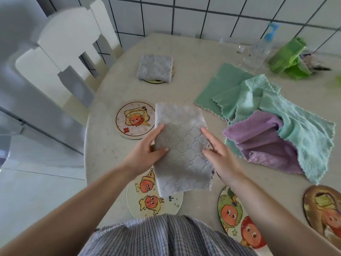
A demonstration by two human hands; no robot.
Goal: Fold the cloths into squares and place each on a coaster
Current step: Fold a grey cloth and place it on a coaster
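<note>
A grey quilted cloth [182, 148], folded into a long strip, lies lengthwise in front of me over the beige table [110, 156]. My left hand [147, 146] pinches its left edge, thumb on top. My right hand [217, 150] holds the right edge the same way. The strip's near end overlaps a cartoon coaster [147, 202]. Another grey cloth [156, 68], folded square, sits on a coaster [156, 81] at the back. Bare coasters lie at the left [134, 120], near right [234, 217] and far right [323, 213].
Unfolded cloths are heaped at the right: a flat green one [219, 87], a mint one [299, 126] and a purple one [258, 143]. Behind them stand a clear spray bottle [258, 50] and a green bag [287, 58]. A white chair [60, 52] stands at the table's left.
</note>
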